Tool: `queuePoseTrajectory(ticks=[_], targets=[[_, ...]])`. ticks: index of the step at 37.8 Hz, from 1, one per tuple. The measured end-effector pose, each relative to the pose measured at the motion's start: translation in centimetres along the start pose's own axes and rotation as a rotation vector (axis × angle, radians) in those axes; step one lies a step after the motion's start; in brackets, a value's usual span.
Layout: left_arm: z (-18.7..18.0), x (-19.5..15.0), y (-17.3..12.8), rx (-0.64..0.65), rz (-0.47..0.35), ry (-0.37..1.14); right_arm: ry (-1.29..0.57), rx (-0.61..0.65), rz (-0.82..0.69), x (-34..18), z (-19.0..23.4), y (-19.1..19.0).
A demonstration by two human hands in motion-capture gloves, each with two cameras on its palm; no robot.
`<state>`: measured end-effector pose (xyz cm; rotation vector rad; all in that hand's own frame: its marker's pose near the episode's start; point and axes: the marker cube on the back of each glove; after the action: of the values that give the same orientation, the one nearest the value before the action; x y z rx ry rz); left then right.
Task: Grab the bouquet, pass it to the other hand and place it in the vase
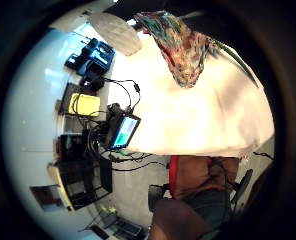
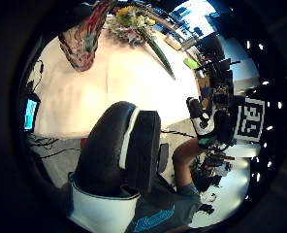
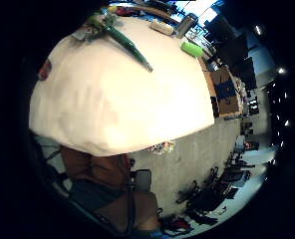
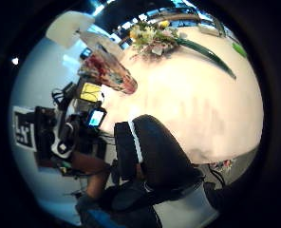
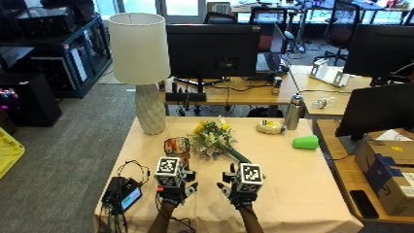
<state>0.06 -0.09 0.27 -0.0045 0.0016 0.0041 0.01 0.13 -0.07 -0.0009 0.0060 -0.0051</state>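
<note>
— Bouquet [image 5: 212, 139]: where does it lie?
— On the cloth-covered table [image 5: 310, 179], yellow and white blooms bunched, its long green wrapped stem pointing toward the right hand [image 5: 240, 187]. Just beside it stands the vase [image 5: 177, 147], glassy, mottled red and green, flaring at the mouth.
— And the hands?
— Left hand [image 5: 172, 183] and right hover above the tablecloth, fingers spread and relaxed, holding nothing, apart from the flowers.

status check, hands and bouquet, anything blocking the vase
Left hand and right hand open, holding nothing. Bouquet lying on the table, untouched. Vase beside it, nothing in the way.
</note>
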Motion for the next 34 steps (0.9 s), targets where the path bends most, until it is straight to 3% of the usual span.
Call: queuePoseTrajectory(ticks=[22, 29, 34], targets=[[-0.6, 0.0, 0.4, 0.003, -0.017, 0.022, 0.031, 0.033, -0.089, -1.3, 0.0, -1.6], [-1.0, -0.4, 0.8, 0.033, -0.013, 0.053, 0.032, 0.075, -0.019, 4.2, 1.5, -7.5], [-0.7, -0.7, 1.1, 0.069, -0.026, 0.093, 0.039, -0.003, 0.064, 8.9, 5.2, -12.8]])
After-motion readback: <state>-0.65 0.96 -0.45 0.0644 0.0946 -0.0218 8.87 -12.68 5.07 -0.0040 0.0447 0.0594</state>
